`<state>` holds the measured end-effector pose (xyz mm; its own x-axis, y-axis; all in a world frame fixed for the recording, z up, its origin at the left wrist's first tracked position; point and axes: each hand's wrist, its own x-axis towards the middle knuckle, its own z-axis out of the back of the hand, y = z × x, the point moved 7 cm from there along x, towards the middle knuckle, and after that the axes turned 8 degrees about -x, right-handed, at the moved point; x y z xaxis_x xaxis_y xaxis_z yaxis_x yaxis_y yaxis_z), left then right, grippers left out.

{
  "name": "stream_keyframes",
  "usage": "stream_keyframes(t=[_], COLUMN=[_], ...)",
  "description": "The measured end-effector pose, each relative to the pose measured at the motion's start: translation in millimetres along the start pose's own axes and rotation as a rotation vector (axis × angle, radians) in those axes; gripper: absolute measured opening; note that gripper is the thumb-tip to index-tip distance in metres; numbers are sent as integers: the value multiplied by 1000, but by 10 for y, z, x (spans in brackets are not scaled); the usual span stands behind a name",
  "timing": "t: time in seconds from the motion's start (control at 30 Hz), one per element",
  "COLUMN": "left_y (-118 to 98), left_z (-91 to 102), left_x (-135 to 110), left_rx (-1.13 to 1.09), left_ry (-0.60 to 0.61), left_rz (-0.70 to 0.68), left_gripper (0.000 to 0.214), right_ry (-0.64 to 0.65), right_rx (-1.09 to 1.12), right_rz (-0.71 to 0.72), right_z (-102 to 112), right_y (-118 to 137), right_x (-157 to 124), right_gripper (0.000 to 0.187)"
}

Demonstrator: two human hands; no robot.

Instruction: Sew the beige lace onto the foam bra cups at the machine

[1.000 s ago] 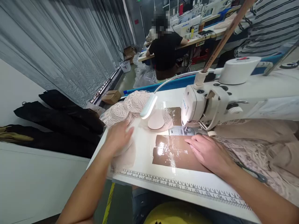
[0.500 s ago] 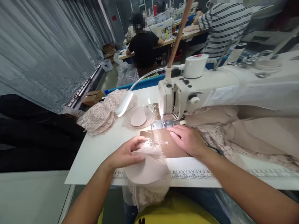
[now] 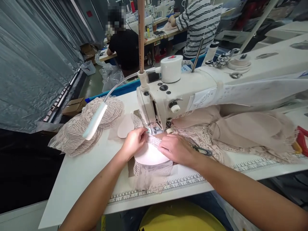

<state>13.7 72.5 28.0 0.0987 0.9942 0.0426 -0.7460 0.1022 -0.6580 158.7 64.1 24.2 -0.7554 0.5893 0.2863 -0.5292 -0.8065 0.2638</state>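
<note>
A pale pink cup pad (image 3: pixel 149 155) with beige lace (image 3: pixel 151 175) under it lies in front of the needle of the white sewing machine (image 3: pixel 166 93). My left hand (image 3: pixel 134 141) pinches the far left edge of the pad and lace beside the presser foot (image 3: pixel 154 130). My right hand (image 3: pixel 175 148) lies fingers down on the pad's right side, pressing it to the table.
A heap of lace pieces (image 3: pixel 81 128) and a loose pad (image 3: pixel 125 126) lie left of the machine under the gooseneck lamp (image 3: pixel 95 120). Beige fabric (image 3: pixel 240 131) piles to the right, with scissors (image 3: pixel 202 150) near my right wrist. Two people sit at benches behind.
My left hand took a pad with lace from the left and brought it to the needle. My right hand moved onto it. The view swung right.
</note>
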Motion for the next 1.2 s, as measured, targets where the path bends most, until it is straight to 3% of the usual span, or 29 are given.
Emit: stream_keyframes(t=[0.1,0.2,0.27,0.4,0.5,0.63,0.8,1.2], left_y=[6,-50,-77,-142,-328,-517,-392,-286], left_z=[-17,-102,-126,37,73,-125,-282,-211], left_x=[4,12,21,-36,-194,-382,-360,-213], left_rx=[-16,-105,-110,153,226,271,398,411], left_ry=[2,90,120,-36,-37,85,87,220], left_rz=[-1,-41,-69,-122,-246,-423,-435,-395], left_gripper=[17,14,12,17,21,24,31,48], right_ry=[-34,-57,-39,-12,-20,-61,19,88], right_rx=[9,-39,-112,-206,-215,-203,-205,-196], right_rz=[-9,-27,-42,-53,-51,-28,-45,-130], right_z=[17,34,19,-15,-16,12,-41,-33], right_y=[-14,-41,-59,-64,-50,-21,-42,-81], right_x=[1,6,12,22,17,1,12,68], right_gripper=[27,14,16,17,16,21,22,19])
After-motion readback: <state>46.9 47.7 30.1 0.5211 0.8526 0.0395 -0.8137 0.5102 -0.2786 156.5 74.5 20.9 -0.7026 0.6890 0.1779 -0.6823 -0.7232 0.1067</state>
